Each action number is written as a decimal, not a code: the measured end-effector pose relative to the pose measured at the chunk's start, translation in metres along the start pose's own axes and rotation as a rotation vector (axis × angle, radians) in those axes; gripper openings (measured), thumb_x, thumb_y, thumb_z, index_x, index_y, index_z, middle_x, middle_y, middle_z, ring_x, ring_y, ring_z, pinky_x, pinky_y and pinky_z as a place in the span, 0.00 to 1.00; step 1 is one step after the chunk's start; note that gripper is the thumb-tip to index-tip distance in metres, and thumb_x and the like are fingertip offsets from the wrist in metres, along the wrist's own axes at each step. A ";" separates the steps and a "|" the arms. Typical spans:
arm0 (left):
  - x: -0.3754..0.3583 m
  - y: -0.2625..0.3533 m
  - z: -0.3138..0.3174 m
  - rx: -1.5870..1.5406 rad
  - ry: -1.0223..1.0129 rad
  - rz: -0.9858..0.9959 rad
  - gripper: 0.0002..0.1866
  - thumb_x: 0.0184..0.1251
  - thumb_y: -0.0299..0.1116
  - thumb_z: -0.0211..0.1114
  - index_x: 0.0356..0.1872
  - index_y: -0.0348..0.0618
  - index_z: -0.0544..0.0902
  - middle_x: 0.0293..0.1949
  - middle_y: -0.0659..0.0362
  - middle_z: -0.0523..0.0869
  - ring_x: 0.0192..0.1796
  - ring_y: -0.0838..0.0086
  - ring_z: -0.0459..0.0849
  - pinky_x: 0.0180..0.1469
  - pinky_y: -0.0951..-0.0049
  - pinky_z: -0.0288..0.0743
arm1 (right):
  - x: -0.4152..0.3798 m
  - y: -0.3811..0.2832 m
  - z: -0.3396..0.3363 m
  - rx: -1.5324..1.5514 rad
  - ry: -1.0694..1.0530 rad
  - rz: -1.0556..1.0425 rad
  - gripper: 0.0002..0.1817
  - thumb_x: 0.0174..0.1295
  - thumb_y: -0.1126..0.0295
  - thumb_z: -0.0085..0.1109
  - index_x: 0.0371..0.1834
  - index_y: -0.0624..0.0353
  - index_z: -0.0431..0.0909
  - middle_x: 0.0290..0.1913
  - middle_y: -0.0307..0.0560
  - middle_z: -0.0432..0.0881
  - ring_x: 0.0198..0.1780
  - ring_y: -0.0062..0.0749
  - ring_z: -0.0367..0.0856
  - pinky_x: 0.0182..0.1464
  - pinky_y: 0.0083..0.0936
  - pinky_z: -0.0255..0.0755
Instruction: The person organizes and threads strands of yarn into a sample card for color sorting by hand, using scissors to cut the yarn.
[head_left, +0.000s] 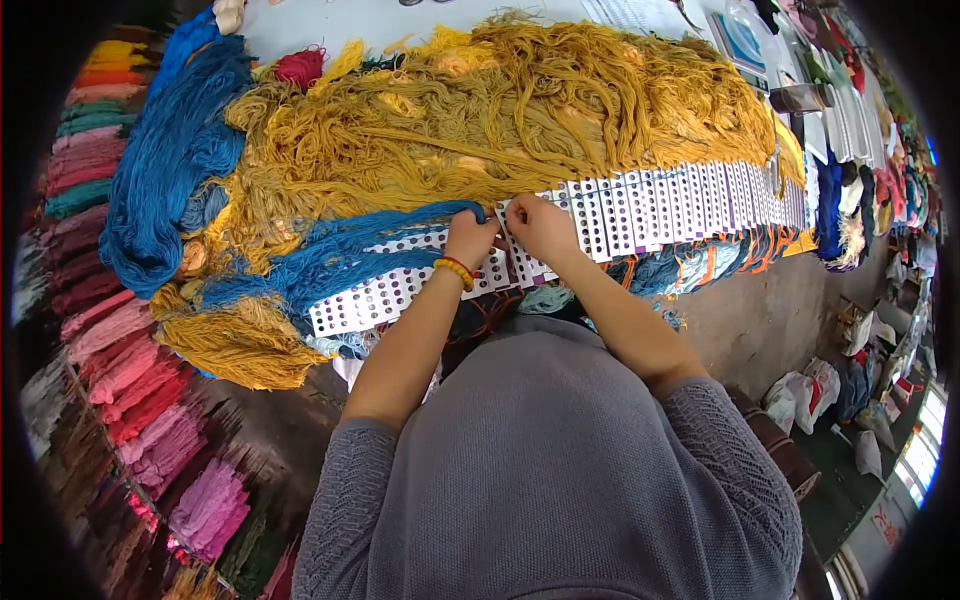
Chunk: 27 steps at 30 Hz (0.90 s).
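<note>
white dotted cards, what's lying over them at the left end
Blue yarn strands lie across the cards there, with dotted card surface showing nearer the person. Whatever is directly beneath the strands is covered.

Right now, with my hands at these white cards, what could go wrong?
The loose blue yarn reaching your left hand could tangle, since its strands spread across the white cards. The mustard yarn, heaped along the cards' far side, might slip forward and cover some of them.
</note>
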<state>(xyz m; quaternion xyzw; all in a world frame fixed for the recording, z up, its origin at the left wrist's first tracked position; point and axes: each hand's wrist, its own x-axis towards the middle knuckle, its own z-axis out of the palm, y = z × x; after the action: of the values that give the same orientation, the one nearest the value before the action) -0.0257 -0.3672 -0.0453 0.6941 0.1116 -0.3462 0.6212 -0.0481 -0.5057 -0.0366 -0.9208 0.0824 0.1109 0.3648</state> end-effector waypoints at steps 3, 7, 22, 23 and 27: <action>0.001 -0.004 0.001 0.005 0.040 0.019 0.08 0.55 0.26 0.55 0.27 0.31 0.78 0.21 0.57 0.81 0.20 0.75 0.80 0.24 0.77 0.75 | -0.002 -0.003 -0.001 0.010 0.032 -0.021 0.08 0.51 0.62 0.54 0.29 0.52 0.76 0.23 0.44 0.78 0.25 0.38 0.78 0.28 0.30 0.70; -0.010 -0.007 -0.008 0.037 0.123 0.143 0.08 0.55 0.29 0.57 0.28 0.34 0.78 0.19 0.59 0.79 0.17 0.80 0.74 0.18 0.82 0.66 | -0.005 -0.002 -0.006 0.083 -0.017 -0.023 0.10 0.48 0.62 0.58 0.31 0.53 0.75 0.28 0.43 0.79 0.29 0.38 0.79 0.31 0.31 0.72; -0.028 0.010 -0.059 0.426 0.210 0.148 0.18 0.60 0.45 0.53 0.25 0.38 0.79 0.17 0.62 0.74 0.18 0.81 0.71 0.21 0.78 0.61 | 0.001 0.020 -0.003 0.518 -0.139 0.146 0.16 0.46 0.65 0.62 0.37 0.60 0.74 0.31 0.41 0.76 0.29 0.26 0.75 0.34 0.23 0.71; -0.015 -0.020 -0.114 0.556 0.123 0.525 0.12 0.58 0.41 0.56 0.25 0.42 0.79 0.16 0.65 0.71 0.16 0.84 0.64 0.16 0.80 0.55 | 0.002 0.016 -0.006 0.500 -0.182 0.170 0.20 0.44 0.64 0.63 0.41 0.60 0.73 0.37 0.44 0.75 0.33 0.29 0.76 0.37 0.24 0.71; -0.079 0.005 -0.288 -0.549 0.790 0.147 0.08 0.56 0.35 0.57 0.34 0.44 0.76 0.19 0.67 0.72 0.13 0.87 0.58 0.12 0.85 0.50 | 0.002 0.015 -0.005 0.485 -0.172 0.131 0.20 0.45 0.64 0.62 0.41 0.60 0.73 0.40 0.45 0.73 0.34 0.30 0.75 0.37 0.24 0.71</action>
<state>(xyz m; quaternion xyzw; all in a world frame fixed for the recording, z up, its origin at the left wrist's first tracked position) 0.0174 -0.0753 0.0042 0.5890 0.3767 0.0308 0.7143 -0.0487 -0.5202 -0.0440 -0.7864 0.1345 0.1893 0.5724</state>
